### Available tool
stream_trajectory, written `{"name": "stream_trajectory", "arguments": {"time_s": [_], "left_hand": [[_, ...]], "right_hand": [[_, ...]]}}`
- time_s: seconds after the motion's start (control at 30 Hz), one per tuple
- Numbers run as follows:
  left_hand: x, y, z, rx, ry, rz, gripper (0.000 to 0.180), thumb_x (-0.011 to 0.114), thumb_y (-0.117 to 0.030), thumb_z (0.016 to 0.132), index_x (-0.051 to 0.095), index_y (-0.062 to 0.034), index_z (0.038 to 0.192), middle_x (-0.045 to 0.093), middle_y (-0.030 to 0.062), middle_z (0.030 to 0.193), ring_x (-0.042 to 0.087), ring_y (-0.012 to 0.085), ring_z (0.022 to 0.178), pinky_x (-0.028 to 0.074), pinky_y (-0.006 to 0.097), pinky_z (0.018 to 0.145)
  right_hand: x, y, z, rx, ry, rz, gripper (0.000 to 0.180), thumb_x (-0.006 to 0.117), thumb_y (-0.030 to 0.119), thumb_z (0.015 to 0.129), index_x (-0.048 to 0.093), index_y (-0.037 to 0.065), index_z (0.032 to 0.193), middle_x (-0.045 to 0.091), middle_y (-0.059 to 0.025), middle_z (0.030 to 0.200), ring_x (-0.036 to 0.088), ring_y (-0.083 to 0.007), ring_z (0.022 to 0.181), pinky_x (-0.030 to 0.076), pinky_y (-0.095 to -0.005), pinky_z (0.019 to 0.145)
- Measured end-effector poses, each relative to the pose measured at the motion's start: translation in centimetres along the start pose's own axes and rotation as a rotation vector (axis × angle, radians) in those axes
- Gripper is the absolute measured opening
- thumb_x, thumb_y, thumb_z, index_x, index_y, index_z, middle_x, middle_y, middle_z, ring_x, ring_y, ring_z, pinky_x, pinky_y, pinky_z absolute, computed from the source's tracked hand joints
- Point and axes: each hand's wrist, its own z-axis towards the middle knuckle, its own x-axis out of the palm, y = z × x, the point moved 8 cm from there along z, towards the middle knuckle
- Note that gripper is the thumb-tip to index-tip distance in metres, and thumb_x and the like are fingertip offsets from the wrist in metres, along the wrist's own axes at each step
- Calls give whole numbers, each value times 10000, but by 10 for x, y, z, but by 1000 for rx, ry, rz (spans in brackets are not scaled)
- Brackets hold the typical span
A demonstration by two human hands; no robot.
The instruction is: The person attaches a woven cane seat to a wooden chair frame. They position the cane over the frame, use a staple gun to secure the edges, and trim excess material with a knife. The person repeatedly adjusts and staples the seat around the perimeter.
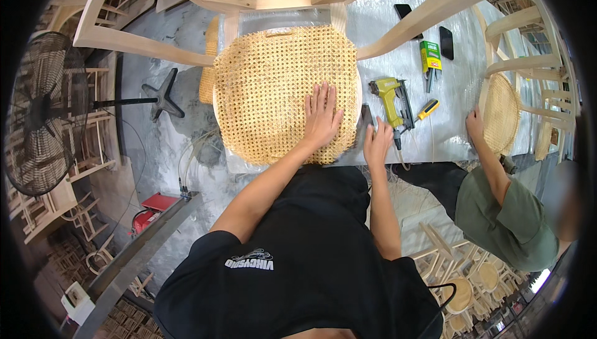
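A wooden chair seat covered with a sheet of woven cane webbing (267, 84) lies on the table before me. My left hand (322, 115) rests flat on the webbing's right part, fingers stretched out. Just off the seat's right edge, my right hand (378, 143) has its thumb and fingers closed around the lower end of a grey flat-bladed tool (367, 114); most of its grip is hidden. Right beside that hand lies a green staple gun (390, 101) with a hose at its lower end. A yellow-and-black screwdriver (428, 109) is farther right.
The chair's pale wooden frame (429, 13) rises around the seat's far side. Two dark phones (446, 42) and a green-yellow box (430, 56) of staples lie on the plastic-covered table (348, 146). A co-worker (510, 208) handles another cane seat (501, 113) at right. A fan (46, 112) stands left.
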Motion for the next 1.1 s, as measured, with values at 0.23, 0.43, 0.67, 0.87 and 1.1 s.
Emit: {"name": "stream_trajectory", "arguments": {"time_s": [0.23, 0.43, 0.67, 0.87, 1.1], "left_hand": [[7, -10, 6, 23, 6, 57, 650, 414, -332, 1024, 190, -85, 1583, 91, 150, 1660, 32, 382, 1527, 28, 555, 1206], [8, -6, 4, 24, 2, 37, 629, 376, -325, 1040, 173, -95, 1588, 80, 126, 1667, 17, 385, 1527, 18, 547, 1210], [5, -3, 2, 22, -13, 9, 652, 367, -359, 1037, 159, -78, 1587, 90, 103, 1668, 9, 363, 1531, 18, 522, 1223], [3, -7, 3, 43, 15, -20, 639, 367, -332, 1039, 152, -89, 1590, 102, 100, 1667, -2, 360, 1532, 9, 519, 1220], [5, 0, 2, 49, 20, 12, 641, 375, -359, 1041, 157, -119, 1593, 104, 65, 1670, -8, 359, 1532, 8, 528, 1218]], "right_hand": [[-4, 67, 64, -256, 53, 178, 463, 589, 135, 934, 504, 9, 1372, 499, -220, 1252, 488, -386, 1120, 407, -494, 966], [8, 87, 49, -139, 83, 22, 533, 628, 97, 856, 493, 8, 1364, 438, -231, 1302, 433, -420, 1174, 375, -512, 994], [15, 76, 72, -28, 62, 357, 379, 646, 95, 832, 558, -48, 1171, 600, -232, 1066, 591, -333, 988, 460, -432, 898], [20, 52, 84, 178, 80, 461, 352, 779, 241, 821, 662, -30, 1012, 708, -150, 884, 687, -248, 735, 529, -350, 636], [2, 81, 81, -17, -100, 5, 296, 799, 272, 806, 712, -11, 811, 678, -221, 873, 653, -387, 815, 504, -460, 744]]}}
